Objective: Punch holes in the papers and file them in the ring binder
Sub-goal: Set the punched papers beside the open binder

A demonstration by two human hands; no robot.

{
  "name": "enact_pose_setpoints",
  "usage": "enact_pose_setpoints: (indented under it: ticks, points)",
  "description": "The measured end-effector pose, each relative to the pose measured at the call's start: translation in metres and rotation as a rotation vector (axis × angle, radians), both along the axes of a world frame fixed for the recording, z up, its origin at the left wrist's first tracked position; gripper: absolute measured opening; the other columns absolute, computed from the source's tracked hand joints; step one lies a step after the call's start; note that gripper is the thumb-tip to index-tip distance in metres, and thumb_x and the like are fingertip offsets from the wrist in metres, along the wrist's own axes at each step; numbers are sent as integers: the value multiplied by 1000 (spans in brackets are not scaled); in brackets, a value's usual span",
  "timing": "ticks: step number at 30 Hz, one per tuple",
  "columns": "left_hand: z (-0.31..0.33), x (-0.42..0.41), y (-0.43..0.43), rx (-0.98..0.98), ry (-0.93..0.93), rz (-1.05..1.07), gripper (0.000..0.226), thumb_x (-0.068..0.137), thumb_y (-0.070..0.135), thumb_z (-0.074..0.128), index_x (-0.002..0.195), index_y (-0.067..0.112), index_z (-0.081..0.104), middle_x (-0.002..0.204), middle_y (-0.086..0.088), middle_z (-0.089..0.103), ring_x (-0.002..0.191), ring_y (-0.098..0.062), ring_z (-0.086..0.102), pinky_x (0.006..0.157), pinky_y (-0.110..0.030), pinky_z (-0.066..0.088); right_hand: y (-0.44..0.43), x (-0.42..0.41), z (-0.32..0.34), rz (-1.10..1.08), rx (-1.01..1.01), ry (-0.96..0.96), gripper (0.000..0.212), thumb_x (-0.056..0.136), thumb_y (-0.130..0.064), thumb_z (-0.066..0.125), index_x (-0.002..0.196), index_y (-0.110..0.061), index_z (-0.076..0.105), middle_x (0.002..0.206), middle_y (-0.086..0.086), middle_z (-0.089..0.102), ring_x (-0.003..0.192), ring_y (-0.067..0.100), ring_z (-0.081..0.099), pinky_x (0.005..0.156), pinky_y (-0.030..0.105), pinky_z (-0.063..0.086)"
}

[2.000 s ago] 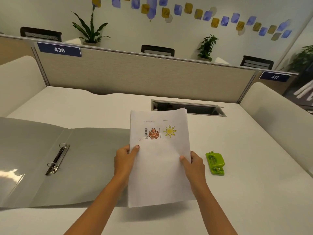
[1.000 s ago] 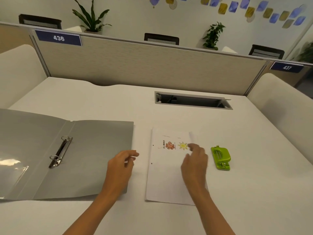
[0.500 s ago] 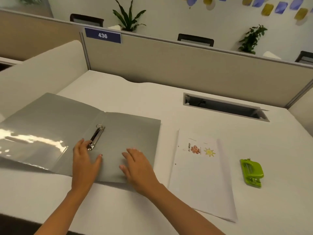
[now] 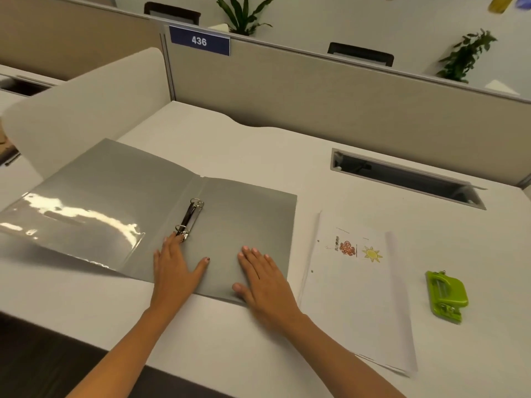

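A grey ring binder (image 4: 247, 214) lies open on the white desk, its metal rings (image 4: 189, 218) along the spine. My left hand (image 4: 175, 268) rests flat on the binder, fingertips touching the near ring. My right hand (image 4: 263, 280) lies flat on the binder's right cover near its front edge. Both hands hold nothing. A stack of white papers (image 4: 356, 297) with an octopus and sun picture lies to the right of the binder, two punched holes showing along its left edge. A green hole punch (image 4: 446, 295) sits further right.
A cable slot (image 4: 402, 178) is cut into the desk behind the papers. Beige partition walls (image 4: 316, 99) border the desk at the back and left. The desk's front edge (image 4: 86, 340) runs below my forearms.
I set the papers down on the desk, then both hands moved left onto the open binder. In the last half second the hands barely shifted; the view came closer.
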State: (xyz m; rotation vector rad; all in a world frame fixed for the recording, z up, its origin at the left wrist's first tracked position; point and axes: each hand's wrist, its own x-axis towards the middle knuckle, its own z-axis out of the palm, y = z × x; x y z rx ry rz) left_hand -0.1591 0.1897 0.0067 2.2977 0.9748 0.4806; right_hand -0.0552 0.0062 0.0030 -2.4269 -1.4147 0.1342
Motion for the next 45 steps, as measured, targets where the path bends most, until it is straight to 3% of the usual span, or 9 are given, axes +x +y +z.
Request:
enact_pose_setpoints:
  ticks: [4, 8, 11, 13, 16, 22, 28, 40, 45]
  points:
    - [1, 3, -14, -26, -40, 2, 63, 87, 17, 64, 141, 4, 34, 150, -16, 34, 143, -33, 24, 120, -44, 8, -15, 3, 3, -20, 26, 1, 64, 98, -55, 24, 149, -17, 29, 157, -3, 25, 146, 14, 19, 119, 31, 6]
    - [15, 2, -18, -67, -210, 92, 51, 87, -15, 37, 134, 5, 43, 134, -16, 48, 123, -31, 46, 105, -36, 35, -12, 4, 28, -102, 99, 104, 55, 82, -36, 49, 134, -19, 52, 143, -5, 48, 131, 14, 43, 111, 29, 31]
    - [26, 5, 2, -70, -319, 181, 35, 95, -7, 35, 123, 5, 51, 122, -16, 52, 111, -29, 54, 90, -31, 41, 10, 8, 46, -255, 255, 391, 32, 84, -24, 59, 115, -23, 65, 114, -7, 64, 102, 7, 58, 90, 21, 49]
    - [29, 9, 20, -102, -338, 175, 29, 96, -4, 38, 115, 6, 59, 117, -14, 56, 106, -26, 57, 87, -28, 41, 31, 7, 53, -285, 363, 602, 22, 86, -18, 64, 107, -18, 70, 104, -4, 70, 88, 5, 63, 77, 8, 48]
    - [30, 14, 39, -184, -313, 73, 24, 94, -1, 48, 103, 11, 66, 108, -9, 65, 99, -20, 61, 81, -20, 42, 64, 1, 55, -286, 401, 739, 18, 86, -17, 65, 102, -16, 73, 101, -2, 73, 92, 7, 66, 77, 4, 45]
    - [28, 24, 55, -353, -262, -6, 18, 93, 4, 52, 95, 9, 69, 95, -7, 70, 91, -18, 65, 74, -16, 46, 122, 1, 47, -296, 421, 751, 19, 87, -19, 65, 103, -13, 73, 102, 2, 73, 94, 11, 66, 84, 16, 49]
    - [22, 24, 70, -355, -175, -25, 10, 89, 8, 62, 94, 7, 71, 91, -7, 71, 86, -18, 66, 71, -14, 46, 140, 11, 40, -320, 397, 760, 16, 83, -25, 71, 91, -12, 75, 89, 4, 74, 75, 6, 60, 60, 3, 40]
    - [26, 30, 81, -254, -82, -100, 9, 86, 2, 63, 86, 7, 71, 81, -1, 68, 74, 2, 58, 61, 3, 38, 132, 20, 27, -187, 407, 729, 9, 84, -24, 70, 90, -18, 73, 92, 2, 67, 85, 14, 58, 76, 22, 46]
    - [26, 30, 86, -257, -59, -134, 9, 86, 3, 63, 87, 7, 72, 82, -2, 70, 75, -2, 61, 69, -6, 40, 130, 20, 26, -188, 435, 709, 13, 88, -24, 65, 94, -16, 73, 90, -6, 61, 83, 10, 56, 74, 13, 42]
